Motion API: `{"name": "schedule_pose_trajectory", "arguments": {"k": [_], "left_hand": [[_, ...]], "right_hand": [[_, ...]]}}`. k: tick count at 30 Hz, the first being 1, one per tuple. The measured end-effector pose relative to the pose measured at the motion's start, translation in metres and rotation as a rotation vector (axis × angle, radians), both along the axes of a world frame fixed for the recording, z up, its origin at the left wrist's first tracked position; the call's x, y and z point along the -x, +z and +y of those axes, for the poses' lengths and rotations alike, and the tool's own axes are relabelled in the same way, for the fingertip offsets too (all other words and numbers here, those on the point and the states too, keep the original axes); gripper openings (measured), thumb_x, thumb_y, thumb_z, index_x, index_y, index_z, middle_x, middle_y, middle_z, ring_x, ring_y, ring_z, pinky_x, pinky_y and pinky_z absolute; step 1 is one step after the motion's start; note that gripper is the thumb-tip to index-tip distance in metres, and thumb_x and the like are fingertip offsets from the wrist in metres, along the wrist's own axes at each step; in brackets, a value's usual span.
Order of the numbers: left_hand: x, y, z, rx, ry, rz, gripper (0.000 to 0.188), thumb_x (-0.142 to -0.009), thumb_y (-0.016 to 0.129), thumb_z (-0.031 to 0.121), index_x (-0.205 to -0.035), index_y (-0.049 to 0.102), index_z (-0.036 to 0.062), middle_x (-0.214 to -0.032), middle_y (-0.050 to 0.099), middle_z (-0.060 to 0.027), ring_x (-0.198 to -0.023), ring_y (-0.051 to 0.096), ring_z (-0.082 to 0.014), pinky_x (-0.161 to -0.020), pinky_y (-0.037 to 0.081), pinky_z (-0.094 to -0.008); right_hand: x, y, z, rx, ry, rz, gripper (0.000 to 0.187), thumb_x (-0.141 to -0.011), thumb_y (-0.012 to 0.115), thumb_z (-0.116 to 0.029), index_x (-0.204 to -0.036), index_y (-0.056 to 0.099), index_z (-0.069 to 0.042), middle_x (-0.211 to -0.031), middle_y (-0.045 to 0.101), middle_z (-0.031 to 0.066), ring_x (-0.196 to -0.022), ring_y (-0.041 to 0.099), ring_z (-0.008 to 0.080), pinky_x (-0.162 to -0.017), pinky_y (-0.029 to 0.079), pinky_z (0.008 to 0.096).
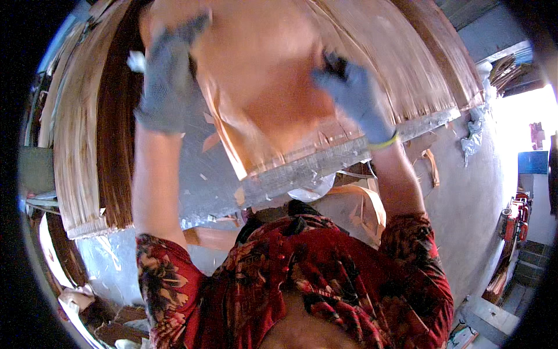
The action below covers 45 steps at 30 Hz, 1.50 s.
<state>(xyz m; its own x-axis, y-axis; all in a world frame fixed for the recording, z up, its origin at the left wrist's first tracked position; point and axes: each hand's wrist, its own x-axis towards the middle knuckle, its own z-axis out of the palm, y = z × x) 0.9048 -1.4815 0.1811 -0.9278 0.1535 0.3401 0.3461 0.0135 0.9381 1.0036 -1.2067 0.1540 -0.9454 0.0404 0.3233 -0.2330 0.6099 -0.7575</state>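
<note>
An orange-brown wood veneer sheet (256, 35) is lifted and blurred above a stack of veneer (279, 160) on the table. My left hand (165, 81), in a grey knit glove, grips the sheet's left part; its fingers are blurred and point away from me. On the right, my right hand (354, 96), in a blue-grey glove with a yellow cuff, has curled fingers closed on the sheet's right edge. Beneath the raised sheet, shaded veneer shows between the hands. The near left edge of the stack is wavy.
Dark brown veneer (119, 145) and lighter streaked veneer (78, 145) lie at left. More striped veneer (407, 64) lies at right. A grey straight-edged board (308, 168) runs along the stack's near edge. Veneer scraps (372, 203) lie close to me. A bright opening (526, 119) is at far right.
</note>
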Motion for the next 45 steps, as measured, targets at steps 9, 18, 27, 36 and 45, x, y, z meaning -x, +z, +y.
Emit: {"name": "schedule_pose_trajectory", "arguments": {"k": [9,18,27,36,45], "left_hand": [[0.098,-0.092,0.105,0.6,0.39,0.236,0.025,-0.082,0.061,0.03,-0.082,0.063,0.0058,-0.061,0.054,-0.0024,-0.053,0.051,-0.0158,-0.05,0.04,-0.029],[0.051,-0.173,0.143,0.547,-0.08,-0.315,0.037,-0.071,0.068,0.007,-0.105,0.054,-0.0003,-0.089,0.064,-0.0096,-0.076,0.059,-0.0201,-0.07,0.047,-0.0339],[0.054,-0.206,0.144,0.78,0.017,0.014,0.043,-0.071,0.066,0.013,-0.109,0.047,0.0068,-0.096,0.064,-0.0165,-0.09,0.06,-0.0365,-0.078,0.047,-0.0435],[0.052,-0.208,0.15,1.07,0.135,0.054,0.067,-0.066,0.071,0.03,-0.123,0.039,0.0136,-0.084,0.065,-0.0163,-0.085,0.062,-0.0368,-0.075,0.047,-0.0462],[0.029,-0.186,0.165,1.341,-0.294,0.428,0.057,-0.071,0.059,0.017,-0.127,0.048,0.0102,-0.123,0.048,-0.0164,-0.124,0.037,-0.0347,-0.103,0.03,-0.0444]], "right_hand": [[0.016,-0.06,0.082,-0.283,0.041,-0.11,0.028,-0.082,0.062,-0.031,-0.082,0.065,-0.003,-0.059,0.059,0.0115,-0.055,0.058,0.0213,-0.054,0.043,0.0346],[-0.009,-0.152,0.099,-0.15,-0.121,-0.563,0.032,-0.079,0.059,-0.037,-0.082,0.063,-0.005,-0.065,0.061,0.0141,-0.064,0.062,0.0317,-0.057,0.045,0.0416],[-0.004,-0.157,0.107,-0.355,-0.067,-0.547,0.033,-0.078,0.058,-0.041,-0.074,0.066,-0.009,-0.072,0.064,0.0152,-0.071,0.062,0.0353,-0.061,0.047,0.0454],[-0.004,-0.143,0.102,-0.439,-0.063,-0.643,0.039,-0.077,0.059,-0.043,-0.082,0.066,-0.005,-0.072,0.062,0.0182,-0.069,0.061,0.0361,-0.061,0.045,0.0452],[-0.006,-0.119,0.094,-0.381,-0.178,-0.656,0.035,-0.083,0.055,-0.039,-0.093,0.058,-0.006,-0.073,0.063,0.02,-0.074,0.061,0.0402,-0.065,0.047,0.0484]]}}
